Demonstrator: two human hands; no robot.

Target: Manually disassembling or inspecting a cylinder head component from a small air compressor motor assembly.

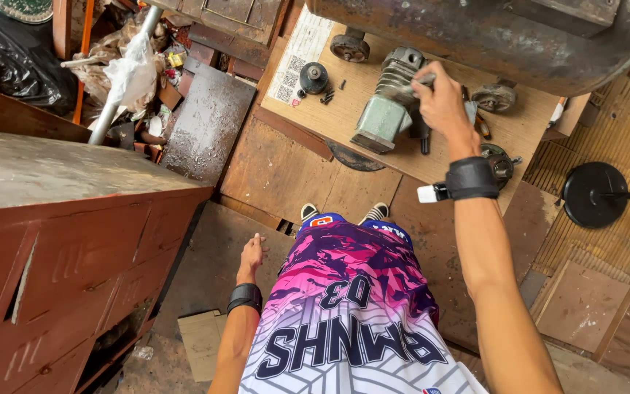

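Observation:
My right hand (442, 106) is raised in front of me, fingers closed around a thin grey metal tool (410, 87) whose tip points left. Below it on the floor lies a flat sheet of cardboard (337, 120) carrying a pale green finned machine part (388, 109), a few round black and rusty wheels (349, 47) and small dark screws (327, 96). My left hand (251, 254) hangs at my side with loose fingers and nothing in it. Both wrists wear black straps. I stand in a pink, purple and white jersey, shoes just short of the cardboard.
A rust-red metal cabinet (74, 241) with drawers stands close on my left. A large rusty tank (490, 36) looms at the top right. A black round stand base (593, 193) sits at the right. Junk, plastic bags and a metal pipe (122, 76) pile at upper left.

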